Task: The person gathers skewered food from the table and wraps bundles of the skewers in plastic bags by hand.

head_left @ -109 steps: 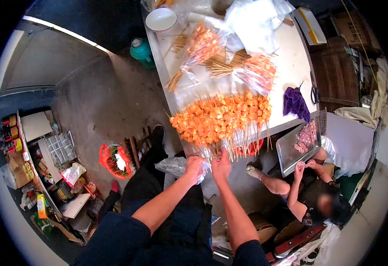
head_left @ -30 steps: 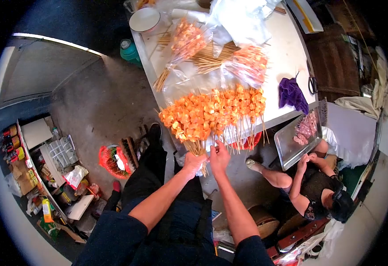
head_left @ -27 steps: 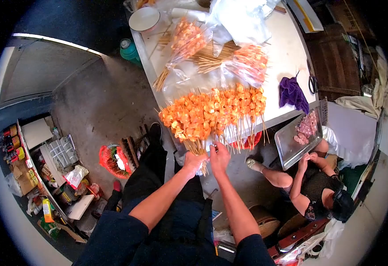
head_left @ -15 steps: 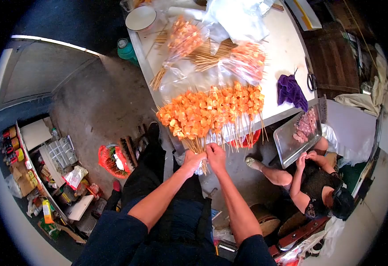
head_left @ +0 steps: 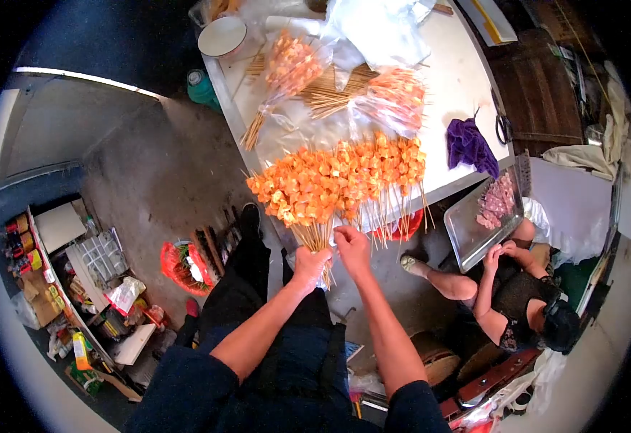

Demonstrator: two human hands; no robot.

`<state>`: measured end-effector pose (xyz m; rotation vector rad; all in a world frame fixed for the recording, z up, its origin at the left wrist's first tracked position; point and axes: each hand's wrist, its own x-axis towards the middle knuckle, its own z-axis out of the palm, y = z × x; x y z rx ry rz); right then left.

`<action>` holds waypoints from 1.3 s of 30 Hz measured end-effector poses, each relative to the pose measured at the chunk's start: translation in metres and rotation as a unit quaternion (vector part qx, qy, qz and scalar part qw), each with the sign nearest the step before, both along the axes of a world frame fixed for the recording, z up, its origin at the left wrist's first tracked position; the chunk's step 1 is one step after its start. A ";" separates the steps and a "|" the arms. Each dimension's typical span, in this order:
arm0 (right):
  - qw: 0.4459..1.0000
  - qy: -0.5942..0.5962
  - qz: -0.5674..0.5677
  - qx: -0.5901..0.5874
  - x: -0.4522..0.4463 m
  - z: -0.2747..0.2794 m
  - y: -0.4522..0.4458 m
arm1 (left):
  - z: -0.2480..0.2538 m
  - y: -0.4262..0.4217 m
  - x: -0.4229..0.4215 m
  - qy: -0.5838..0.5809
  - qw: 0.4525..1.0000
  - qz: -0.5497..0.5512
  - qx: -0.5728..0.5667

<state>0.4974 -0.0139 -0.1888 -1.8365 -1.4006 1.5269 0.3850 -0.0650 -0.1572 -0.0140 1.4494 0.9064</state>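
My left hand (head_left: 311, 268) is wrapped round the bare sticks of a bundle of skewers (head_left: 297, 191), just off the table's front edge. Orange pieces cover their upper parts, and the stick ends poke out below my fist. Beside it, my right hand (head_left: 352, 250) has its fingers curled in a pinch at a skewer stick near the bundle; the fingertips partly hide it. More orange skewers (head_left: 391, 166) lie side by side along the table edge, sticks hanging over. Behind them are two plastic-bagged bundles of skewers (head_left: 292, 66) and loose bare sticks (head_left: 337, 90).
The white table (head_left: 452, 86) also bears a purple cloth (head_left: 470, 146), scissors (head_left: 503, 130) and a bowl (head_left: 222, 36). At right, a seated person (head_left: 521, 303) handles something beside a metal tray (head_left: 467, 238) with pink meat (head_left: 497, 202). A red bag (head_left: 184, 267) stands on the floor at left.
My right hand has moved slightly up and away from my left fist, opening a gap between them. My left hand keeps hold of the bundle. The view has shifted slightly.
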 end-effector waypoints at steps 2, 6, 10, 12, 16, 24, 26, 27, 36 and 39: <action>0.999 0.011 -0.031 0.003 0.005 -0.013 0.005 | 0.007 0.003 0.001 -0.019 1.000 0.009 0.006; 0.996 -0.073 -0.012 0.044 0.015 -0.008 0.023 | 0.032 0.016 0.000 -0.041 0.998 0.053 0.005; 0.979 -0.147 0.067 0.121 0.021 -0.010 0.024 | 0.042 0.022 -0.006 -0.097 0.993 0.058 0.012; 0.975 -0.148 0.072 0.150 0.022 -0.014 0.023 | 0.047 0.021 -0.012 -0.105 0.993 0.047 0.015; 0.992 -0.086 -0.037 0.087 0.026 -0.026 0.024 | 0.064 0.022 -0.028 -0.101 0.995 0.013 -0.008; 0.994 -0.105 -0.041 -0.012 0.026 -0.017 0.035 | 0.083 0.023 -0.050 -0.081 0.995 -0.043 -0.042; 0.994 -0.101 -0.032 0.017 0.018 -0.007 0.032 | 0.093 0.023 -0.058 -0.086 0.994 -0.050 -0.054; 0.994 -0.097 -0.021 0.047 0.015 -0.005 0.029 | 0.097 0.023 -0.061 -0.091 0.992 -0.056 -0.066; 0.981 -0.169 0.010 0.092 -0.005 -0.018 0.018 | 0.110 -0.016 -0.073 -0.080 0.997 0.021 -0.012; 0.979 -0.175 0.023 0.105 -0.014 -0.018 0.016 | 0.116 -0.024 -0.083 -0.078 0.997 0.020 0.014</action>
